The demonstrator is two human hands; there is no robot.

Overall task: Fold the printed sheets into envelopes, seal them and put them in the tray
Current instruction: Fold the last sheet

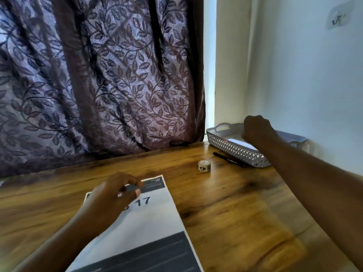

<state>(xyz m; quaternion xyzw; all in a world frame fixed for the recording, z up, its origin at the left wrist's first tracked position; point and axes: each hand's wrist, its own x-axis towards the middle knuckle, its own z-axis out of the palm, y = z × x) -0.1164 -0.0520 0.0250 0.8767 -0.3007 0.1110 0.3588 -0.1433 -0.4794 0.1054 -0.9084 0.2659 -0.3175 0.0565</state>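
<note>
Resting curled on the near printed sheet (pixel 149 222), left hand (pixel 112 195) pinches its far edge. Right hand (pixel 257 130) hovers over the far-right tray (pixel 231 149), fist closed; contents of grip cannot be told. White envelope (pixel 240 143) lies inside the tray.

Sheet (pixel 149 228) cut off by bottom edge, its top hidden under left hand (pixel 114 193); tray (pixel 235 148) contents partly hidden behind right hand (pixel 257 130).

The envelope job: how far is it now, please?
Done: a white folded piece already lies in the tray, under the right hand. In hand: the left hand rests on the flat printed sheet, not yet folded. Left: folding it and sealing it; the sticker roll waits nearby.
</note>
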